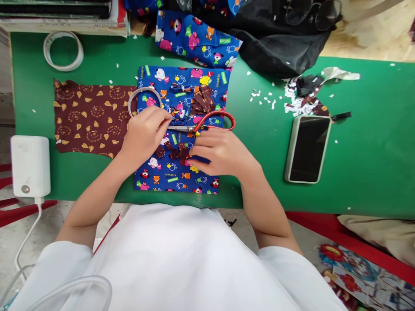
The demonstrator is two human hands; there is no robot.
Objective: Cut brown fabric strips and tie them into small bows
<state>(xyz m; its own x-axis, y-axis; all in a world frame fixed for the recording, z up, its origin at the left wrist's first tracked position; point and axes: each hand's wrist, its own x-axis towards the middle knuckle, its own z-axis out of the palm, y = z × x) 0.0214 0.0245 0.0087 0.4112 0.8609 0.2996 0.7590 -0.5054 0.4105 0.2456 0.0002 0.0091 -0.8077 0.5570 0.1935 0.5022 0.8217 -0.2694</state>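
My left hand [144,131] is closed in a pinch beside a cluster of cut blue fabric strips [181,113]; what its fingertips hold is too small to make out. Just right of them lie scissors [190,128] with red handles, blades pointing left. My right hand [223,151] is against the lower side of the handles, thumb and fingers apart, its tips near small brown fabric scraps [182,153]. Beneath both hands spreads a blue cartoon-print cloth [175,183]. A brown fringed piece [203,100] rests on it. A tape roll [130,103] sits by my left wrist.
Brown patterned cloth [87,116] lies left on the green table [259,164]. Another tape roll [47,54] and a white power bank [30,166] are farther left. A phone [308,149] and paper bits [293,103] lie right. Folded blue cloth [197,41] and a black bag [279,47] stand behind.
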